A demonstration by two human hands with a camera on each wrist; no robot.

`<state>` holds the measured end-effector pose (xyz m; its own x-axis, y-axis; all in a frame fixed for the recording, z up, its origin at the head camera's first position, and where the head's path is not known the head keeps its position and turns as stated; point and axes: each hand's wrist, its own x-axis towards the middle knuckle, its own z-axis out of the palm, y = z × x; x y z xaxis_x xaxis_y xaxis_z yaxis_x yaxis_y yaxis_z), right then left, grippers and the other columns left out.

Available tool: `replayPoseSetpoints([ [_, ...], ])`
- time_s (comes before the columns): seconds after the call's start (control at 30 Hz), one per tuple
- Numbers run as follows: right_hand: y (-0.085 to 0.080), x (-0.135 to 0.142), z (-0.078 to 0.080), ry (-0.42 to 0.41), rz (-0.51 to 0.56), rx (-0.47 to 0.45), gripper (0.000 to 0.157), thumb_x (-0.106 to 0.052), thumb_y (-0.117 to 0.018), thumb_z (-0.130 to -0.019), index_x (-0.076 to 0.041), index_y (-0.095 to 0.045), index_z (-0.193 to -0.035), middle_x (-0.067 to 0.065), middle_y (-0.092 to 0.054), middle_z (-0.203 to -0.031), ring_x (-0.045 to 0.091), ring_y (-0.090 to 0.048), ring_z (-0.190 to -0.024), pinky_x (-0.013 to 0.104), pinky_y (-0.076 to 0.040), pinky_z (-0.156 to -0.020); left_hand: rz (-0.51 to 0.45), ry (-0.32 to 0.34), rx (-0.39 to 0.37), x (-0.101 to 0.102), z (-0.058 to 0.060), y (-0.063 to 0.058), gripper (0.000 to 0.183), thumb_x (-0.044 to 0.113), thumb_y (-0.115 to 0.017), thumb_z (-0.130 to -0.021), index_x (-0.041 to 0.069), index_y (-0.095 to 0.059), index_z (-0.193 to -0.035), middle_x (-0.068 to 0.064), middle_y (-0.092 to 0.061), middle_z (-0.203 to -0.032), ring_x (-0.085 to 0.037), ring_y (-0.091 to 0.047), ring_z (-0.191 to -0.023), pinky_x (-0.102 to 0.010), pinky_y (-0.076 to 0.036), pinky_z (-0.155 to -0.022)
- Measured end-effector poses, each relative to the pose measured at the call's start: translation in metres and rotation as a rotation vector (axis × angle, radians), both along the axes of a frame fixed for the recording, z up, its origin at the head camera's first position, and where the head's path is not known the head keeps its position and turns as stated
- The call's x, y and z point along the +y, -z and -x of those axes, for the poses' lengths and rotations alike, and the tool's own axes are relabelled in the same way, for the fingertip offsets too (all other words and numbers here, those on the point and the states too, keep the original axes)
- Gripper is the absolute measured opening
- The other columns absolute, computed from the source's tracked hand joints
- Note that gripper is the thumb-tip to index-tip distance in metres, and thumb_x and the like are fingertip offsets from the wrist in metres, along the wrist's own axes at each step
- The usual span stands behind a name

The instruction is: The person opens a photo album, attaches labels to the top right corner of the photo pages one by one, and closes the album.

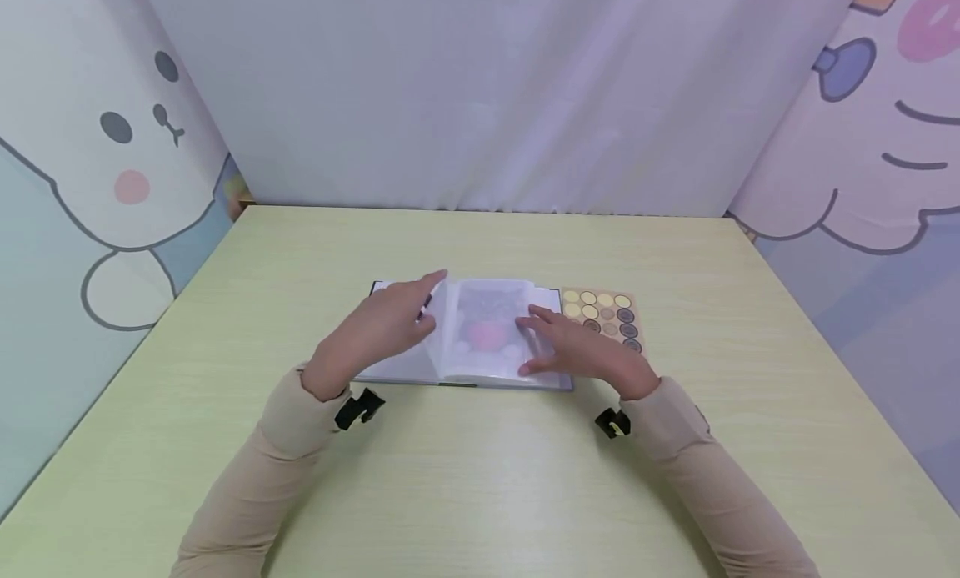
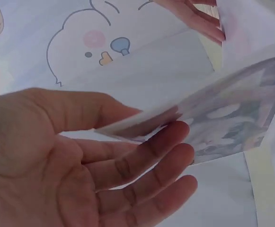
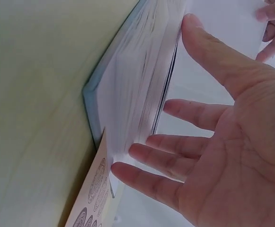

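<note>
A photo album (image 1: 465,382) with a pale hard cover lies open on the table, its sleeves spread upward. Through the translucent sleeve on its right side shows a blurred picture with a pink patch (image 1: 487,336). My left hand (image 1: 386,324) is over the album's left half, and in the left wrist view its thumb and fingers pinch a raised album page (image 2: 236,113) with a picture on it. My right hand (image 1: 573,344) stays at the album's right side, fingers spread, with fingertips (image 3: 123,171) right at the page edges.
A tan card (image 1: 633,299) with rows of yellow and dark round patterns lies beside the album's right edge, partly behind my right hand. Black camera mounts (image 1: 360,409) sit at both wrists. A pale curtain (image 1: 480,94) stands behind the wooden table (image 1: 480,486), with cartoon-printed cloth at both sides.
</note>
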<state>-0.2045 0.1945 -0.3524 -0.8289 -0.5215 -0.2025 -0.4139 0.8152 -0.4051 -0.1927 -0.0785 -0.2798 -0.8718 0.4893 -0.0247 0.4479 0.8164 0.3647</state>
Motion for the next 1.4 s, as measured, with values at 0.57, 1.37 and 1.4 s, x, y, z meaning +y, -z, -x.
replayPoseSetpoints([
  [0.57,-0.001,-0.001,-0.001,0.015,-0.011,-0.057,0.087,-0.047,-0.071,-0.077,-0.011,-0.031,-0.145,0.018,-0.017,-0.154,0.039,-0.021,-0.139,0.050,-0.025,-0.110,0.218,-0.211,-0.114,-0.044,0.012,0.009,0.038,0.007,-0.058,-0.085,-0.009,-0.049,-0.118,-0.020,-0.061,-0.095,-0.025,-0.054,-0.075,-0.032,-0.043,-0.058],
  [1.37,-0.001,-0.003,0.000,0.011,-0.028,-0.036,0.086,-0.046,-0.071,-0.078,-0.009,-0.032,-0.144,0.021,-0.018,-0.153,0.041,-0.023,-0.137,0.051,-0.026,-0.109,0.230,-0.020,0.126,0.009,0.007,0.063,0.029,0.016,-0.059,-0.089,0.005,-0.057,-0.116,-0.013,-0.059,-0.095,-0.028,-0.057,-0.081,-0.040,-0.050,-0.060],
  [1.4,-0.002,-0.004,-0.001,0.010,-0.032,-0.032,0.086,-0.047,-0.070,-0.078,-0.009,-0.032,-0.144,0.021,-0.018,-0.152,0.041,-0.023,-0.137,0.052,-0.026,-0.109,0.199,0.013,0.141,0.014,0.005,0.064,0.031,0.017,-0.059,-0.090,0.005,-0.057,-0.119,-0.014,-0.059,-0.097,-0.027,-0.057,-0.083,-0.039,-0.051,-0.062],
])
